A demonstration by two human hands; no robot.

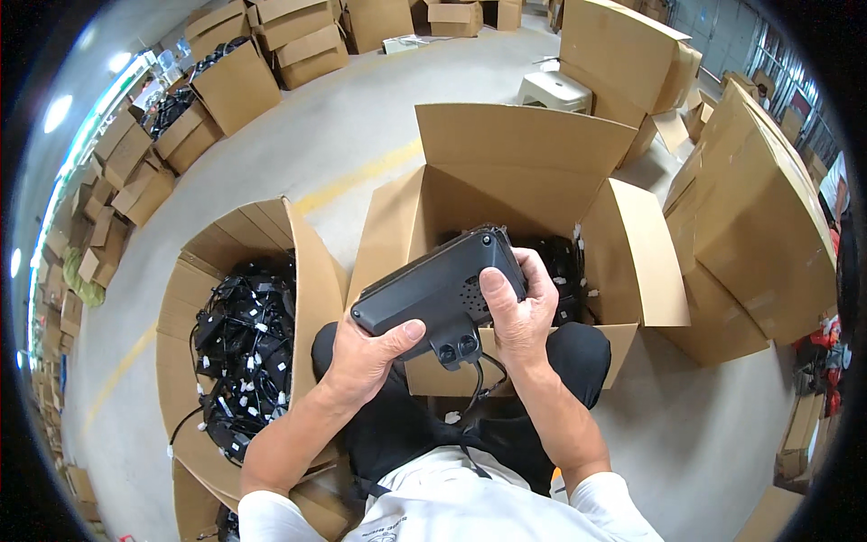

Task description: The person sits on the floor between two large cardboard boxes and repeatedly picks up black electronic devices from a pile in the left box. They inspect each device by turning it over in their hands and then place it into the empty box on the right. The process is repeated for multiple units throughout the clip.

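Note:
My left hand [368, 359] and my right hand [521, 316] hold a black rectangular electronic device [424, 285] between them, tilted with its right end farther away. Small round holes, like a speaker grille, pierce its casing near my right thumb. A mounting bracket [454, 343] sticks out toward me, and a black cable [488, 378] hangs below it. Both thumbs press on the casing while the other fingers curl around its ends, partly hidden. Under the device stands an open cardboard box [528, 140] with black cabled parts [562, 262] inside.
At my left, another open carton [318, 298] holds a heap of black cabled units [248, 352]. Large cartons [750, 217] stand at the right. A white stool [555, 92] is behind the middle box. Stacked boxes [237, 86] line the far left; a person [835, 190] is at the right edge.

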